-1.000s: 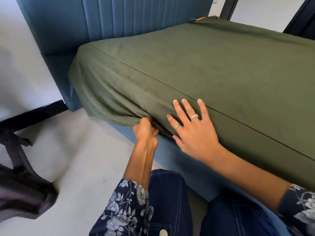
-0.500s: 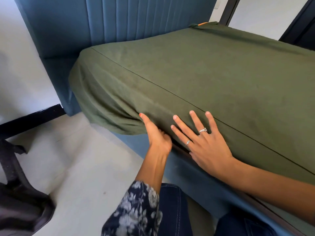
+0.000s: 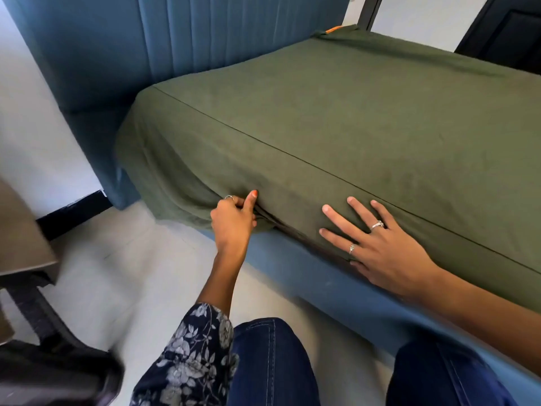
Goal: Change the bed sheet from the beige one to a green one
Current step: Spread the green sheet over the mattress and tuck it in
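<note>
Left hand [image 3: 232, 221] shifted headward, gripping green sheet [image 3: 351, 118] fold, right hand [image 3: 377, 247] flat, fingers spread

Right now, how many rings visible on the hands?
3: one on the left hand by the sheet fold, two on the right hand, at and. Curled left fingers could hide others.

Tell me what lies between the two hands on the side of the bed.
Head view: only green sheet, creased, between left hand and right hand.
</note>
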